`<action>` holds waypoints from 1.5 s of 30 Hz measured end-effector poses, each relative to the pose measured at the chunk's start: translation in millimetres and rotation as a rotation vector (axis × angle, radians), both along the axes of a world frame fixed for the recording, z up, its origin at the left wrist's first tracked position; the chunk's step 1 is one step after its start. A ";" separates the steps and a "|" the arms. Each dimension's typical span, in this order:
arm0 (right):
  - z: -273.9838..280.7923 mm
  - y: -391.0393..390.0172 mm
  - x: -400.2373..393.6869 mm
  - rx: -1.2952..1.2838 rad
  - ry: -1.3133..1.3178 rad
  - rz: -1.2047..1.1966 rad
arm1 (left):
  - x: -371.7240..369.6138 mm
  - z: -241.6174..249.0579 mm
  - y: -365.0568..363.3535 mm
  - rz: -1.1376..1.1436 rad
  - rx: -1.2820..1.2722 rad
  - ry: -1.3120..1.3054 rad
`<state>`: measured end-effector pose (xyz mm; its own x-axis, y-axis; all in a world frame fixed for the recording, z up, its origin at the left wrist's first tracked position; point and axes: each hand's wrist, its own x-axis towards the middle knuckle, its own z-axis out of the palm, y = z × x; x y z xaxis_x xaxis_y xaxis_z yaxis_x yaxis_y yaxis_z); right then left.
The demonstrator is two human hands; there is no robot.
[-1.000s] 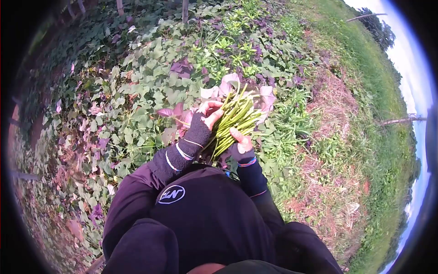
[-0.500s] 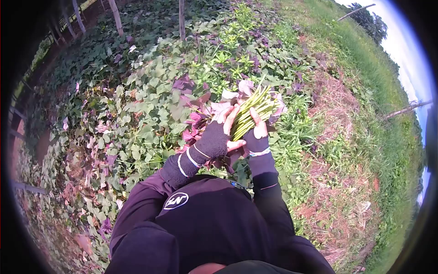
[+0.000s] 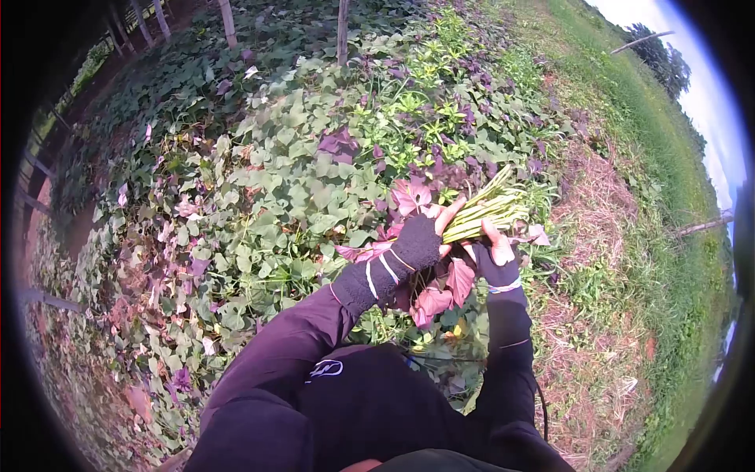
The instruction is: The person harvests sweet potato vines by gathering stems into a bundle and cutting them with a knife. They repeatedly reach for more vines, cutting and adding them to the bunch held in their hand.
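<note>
A bunch of leafy stems (image 3: 491,208) is held in front of my body, its pale green stem ends pointing up and to the right. Reddish-purple leaves (image 3: 444,295) hang below the hands. My left hand (image 3: 437,228), in a dark fingerless covering, is closed round the bunch from the left; some of its fingers are hidden. On the other side, my right hand (image 3: 499,250) grips the stems with its thumb showing and the other fingers beneath. Whitish bands (image 3: 381,271) circle the left forearm, and light bands (image 3: 505,286) ring the right wrist.
Low green and purple leafy vines (image 3: 275,169) cover the ground ahead and to the left. Dry straw (image 3: 594,197) lies along the right, beside tall grass (image 3: 668,173). Wooden posts (image 3: 342,35) stand at the back, and a slanting pole (image 3: 701,226) is at right.
Both hands have carried the bunch to the right and slightly down, and the stem ends tilt more to the right. More purple leaves show underneath. The view has shifted a little.
</note>
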<state>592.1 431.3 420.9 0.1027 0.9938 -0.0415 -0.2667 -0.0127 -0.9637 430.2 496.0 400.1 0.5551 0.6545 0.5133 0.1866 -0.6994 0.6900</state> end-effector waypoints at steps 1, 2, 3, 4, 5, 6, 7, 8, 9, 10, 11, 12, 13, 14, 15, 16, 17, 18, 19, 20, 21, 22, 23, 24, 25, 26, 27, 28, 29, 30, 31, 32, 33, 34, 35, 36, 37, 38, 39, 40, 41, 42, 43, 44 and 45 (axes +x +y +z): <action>-6.3 -4.5 1.4 -0.079 0.130 0.039 | -1.0 -20.4 2.8 0.017 -0.026 0.037; -14.2 -11.5 2.4 -0.170 0.262 0.072 | -3.4 -39.3 3.0 0.031 -0.063 0.076; -40.0 -16.3 6.2 -0.242 0.369 0.073 | -6.7 -60.3 3.1 0.033 -0.103 0.172; -72.9 -17.7 9.7 -0.319 0.476 0.072 | -11.9 -79.7 4.3 0.033 -0.148 0.269; -102.5 -17.0 4.0 -0.360 0.472 0.066 | -17.0 -101.0 4.4 0.025 -0.180 0.214; -129.2 -19.1 -9.4 -0.408 0.473 0.060 | -21.6 -132.5 3.8 0.043 -0.181 0.200; -149.6 -23.4 -24.4 -0.448 0.407 0.025 | -29.0 -159.6 1.9 0.063 -0.175 0.281; -172.9 -23.9 -37.3 -0.501 0.622 -0.025 | -38.8 -184.9 1.5 0.081 -0.165 0.366; -192.0 -26.6 -49.1 -0.559 0.671 -0.024 | -50.1 -209.2 1.3 0.092 -0.260 0.461; -205.5 -29.1 -60.5 -0.615 0.721 -0.027 | -66.1 -232.6 4.8 0.166 -0.304 0.407; -218.8 -32.4 -67.7 -0.648 0.735 0.001 | -81.6 -254.4 8.1 0.259 -0.404 0.449; -229.8 -31.7 -69.2 -0.680 0.752 0.005 | -97.3 -273.8 11.0 0.350 -0.500 0.491; -240.9 -29.3 -65.4 -0.714 0.674 0.078 | -113.9 -293.7 16.2 0.432 -0.538 0.521; -254.2 -27.8 -58.7 -0.744 0.596 0.151 | -130.6 -311.2 21.2 0.512 -0.571 0.552; -279.5 -27.9 -45.9 -0.750 0.546 0.109 | -147.6 -326.1 26.8 0.579 -0.540 0.520; -302.2 -28.7 -32.6 -0.744 0.454 0.018 | -164.4 -337.1 34.0 0.646 -0.501 0.486; -326.9 -28.7 -18.5 -0.754 0.401 -0.106 | -182.2 -346.5 42.0 0.693 -0.574 0.393; -354.7 -31.0 -1.8 -0.781 0.408 -0.268 | -197.0 -355.3 50.4 0.740 -0.643 0.295; -384.7 -35.0 12.4 -0.782 0.374 -0.424 | -206.5 -365.0 59.7 0.788 -0.552 0.154; -411.9 -39.6 26.3 -0.790 0.306 -0.483 | -235.5 -413.7 66.3 0.829 -0.603 0.152; -432.0 -40.0 32.9 -0.853 0.234 -0.459 | -254.1 -441.4 72.5 0.875 -0.562 0.141; -451.2 -41.5 36.6 -0.916 0.161 -0.433 | -266.2 -461.5 77.7 0.919 -0.521 0.131; -471.1 -43.9 39.0 -0.930 0.167 -0.435 | -272.9 -467.6 84.6 1.021 -0.708 0.221; -491.2 -47.0 40.5 -1.114 0.063 -0.159 | -278.9 -474.0 92.2 1.119 -0.896 0.315; -511.3 -52.6 39.3 -1.282 -0.042 0.129 | -296.8 -507.2 93.3 1.164 -0.818 0.465; -537.9 -61.4 36.3 -1.298 -0.035 0.128 | -312.2 -535.9 96.4 1.172 -0.833 0.672; -565.0 -71.4 33.2 -1.427 -0.161 0.226 | -327.1 -558.3 98.8 1.214 -0.867 0.681; -583.0 -79.8 31.4 -1.554 -0.291 0.332 | -342.1 -578.3 99.3 1.258 -0.903 0.691; -588.6 -83.5 27.5 -1.574 -0.288 0.341 | -360.8 -598.2 100.7 1.227 -0.858 0.806; -590.0 -84.9 20.4 -1.445 -0.294 0.393 | -373.0 -613.6 96.9 1.194 -0.811 0.920; -588.8 -87.4 11.6 -1.314 -0.295 0.441 | -369.6 -600.2 98.8 1.084 -0.807 0.952; -587.5 -91.7 3.5 -1.181 -0.292 0.483 | -375.1 -599.6 97.5 1.180 -0.901 0.889; -595.2 -101.3 -1.1 -1.113 -0.296 0.497 | -368.0 -584.3 94.4 1.190 -0.792 0.938; -604.1 -116.4 -7.0 -1.121 -0.292 0.496 | -356.9 -560.7 89.7 1.196 -0.676 0.978; -609.4 -132.8 -15.5 -0.938 -0.242 0.433 | -351.8 -539.4 79.7 1.151 -0.620 0.899; -610.3 -145.0 -22.8 -0.755 -0.195 0.362 | -346.2 -519.5 64.3 1.101 -0.563 0.817; -598.0 -144.8 -32.2 -0.759 -0.194 0.342 | -344.5 -505.8 41.4 1.007 -0.401 0.807; -583.5 -144.3 -39.8 -0.735 -0.267 0.412 | -343.5 -491.7 14.8 0.908 -0.244 0.788; -571.5 -144.6 -46.0 -0.713 -0.340 0.481 | -342.9 -485.3 -18.7 0.865 -0.338 0.867; -566.7 -148.3 -49.6 -0.723 -0.344 0.460 | -335.8 -473.4 -50.7 0.820 -0.430 0.946; -563.0 -149.6 -51.9 -0.735 -0.301 0.407 | -322.9 -457.0 -83.3 0.790 -0.480 1.065; -560.4 -150.4 -53.6 -0.742 -0.255 0.355 | -320.4 -454.4 -119.3 0.793 -0.762 1.019; -553.1 -146.9 -54.8 -0.743 -0.255 0.337 | -330.6 -465.1 -159.6 0.723 -1.061 1.166; -542.4 -140.7 -55.4 -0.829 -0.184 0.244 | -330.5 -467.1 -182.4 0.588 -1.304 1.228; -534.3 -137.4 -55.7 -0.910 -0.110 0.149 | -330.0 -468.6 -193.0 0.664 -1.198 1.219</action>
